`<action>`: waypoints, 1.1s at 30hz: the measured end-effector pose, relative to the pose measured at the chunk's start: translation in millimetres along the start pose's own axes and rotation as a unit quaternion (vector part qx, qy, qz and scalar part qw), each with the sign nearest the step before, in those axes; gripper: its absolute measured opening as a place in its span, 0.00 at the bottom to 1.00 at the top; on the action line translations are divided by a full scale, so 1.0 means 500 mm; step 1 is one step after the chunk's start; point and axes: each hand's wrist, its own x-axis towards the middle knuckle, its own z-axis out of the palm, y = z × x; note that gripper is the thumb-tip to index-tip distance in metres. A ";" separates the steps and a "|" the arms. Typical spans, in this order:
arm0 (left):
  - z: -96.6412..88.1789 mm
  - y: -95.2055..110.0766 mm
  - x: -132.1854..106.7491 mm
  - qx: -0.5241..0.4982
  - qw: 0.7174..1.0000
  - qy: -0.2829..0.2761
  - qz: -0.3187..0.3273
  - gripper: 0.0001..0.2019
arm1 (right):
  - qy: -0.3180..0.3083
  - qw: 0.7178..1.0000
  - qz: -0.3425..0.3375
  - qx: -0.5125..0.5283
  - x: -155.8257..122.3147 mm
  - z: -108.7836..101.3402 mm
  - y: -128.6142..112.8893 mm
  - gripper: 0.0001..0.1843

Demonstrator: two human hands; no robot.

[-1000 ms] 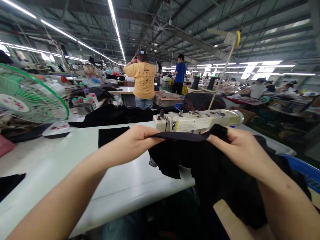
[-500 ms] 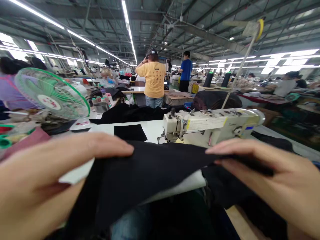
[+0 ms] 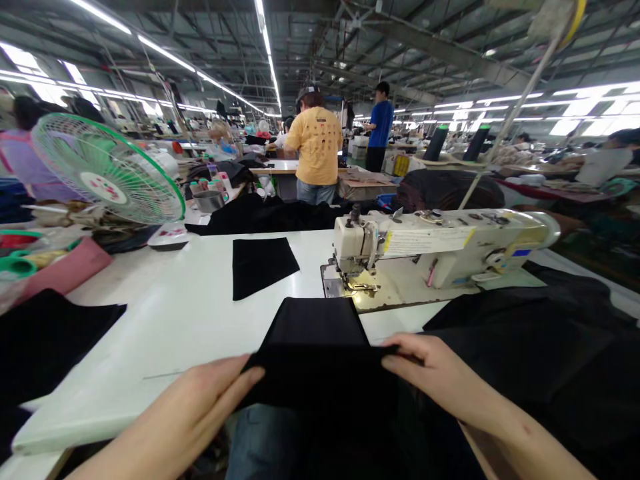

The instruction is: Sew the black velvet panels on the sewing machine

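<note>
A black fabric piece [image 3: 315,323] lies partly on the white table, its near part folded and hanging over the front edge toward my lap. My left hand [image 3: 225,380] pinches its left side between thumb and fingers. On the opposite side my right hand [image 3: 415,360] pinches the right end of the fold. The fabric is stretched between both hands. Just beyond it stands a sewing machine [image 3: 360,257], its needle area lit. A separate black fabric panel [image 3: 263,267] rests flat on the table, left of the machine.
The white tabletop [image 3: 170,320] spreads to the left. More black fabric lies at the far left [image 3: 45,333] and in a heap at the right [image 3: 540,347]. A green fan [image 3: 107,177] stands at the back left. Two people stand farther back, one in a yellow shirt [image 3: 315,143].
Both hands have moved down, away from my view and closer together. The fabric, earlier held up close, now lies lower, partly on the table with a straight fold between the hands.
</note>
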 end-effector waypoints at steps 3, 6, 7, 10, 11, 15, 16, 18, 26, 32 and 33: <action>0.019 -0.016 0.104 0.124 0.992 -0.035 -0.012 0.18 | 0.089 0.994 -0.001 -0.057 0.095 0.039 0.037 0.13; 0.068 -0.050 0.183 0.183 0.983 -0.017 -0.006 0.13 | 0.142 0.986 0.004 -0.082 0.172 0.079 0.079 0.12; 0.084 -0.061 0.202 0.181 0.983 -0.016 -0.006 0.10 | 0.157 0.984 0.009 -0.087 0.189 0.089 0.091 0.11; 0.116 -0.084 0.237 0.155 0.987 -0.028 -0.022 0.04 | 0.189 0.977 0.030 -0.092 0.219 0.108 0.114 0.09; 0.122 -0.087 0.243 0.145 0.988 -0.036 -0.028 0.03 | 0.193 0.976 0.035 -0.089 0.223 0.111 0.118 0.09; 0.127 -0.080 0.241 0.105 0.993 -0.044 -0.034 0.05 | 0.203 0.978 0.025 -0.050 0.216 0.114 0.121 0.07; 0.126 -0.077 0.234 0.089 0.995 -0.032 -0.035 0.05 | 0.206 0.978 0.017 -0.032 0.209 0.113 0.120 0.05; 0.119 -0.068 0.214 -0.006 0.999 -0.014 -0.042 0.03 | 0.214 0.977 0.002 0.009 0.188 0.105 0.119 0.03; 0.102 -0.002 0.144 -0.441 0.895 -0.006 -0.058 0.11 | 0.255 0.942 0.017 0.219 0.112 0.047 0.109 0.23; 0.102 0.030 0.144 -0.362 0.924 0.122 0.001 0.10 | 0.274 0.935 0.069 0.214 0.100 0.035 0.129 0.26; 0.101 0.034 0.142 -0.352 0.926 0.134 0.004 0.10 | 0.272 0.935 0.076 0.216 0.100 0.034 0.134 0.27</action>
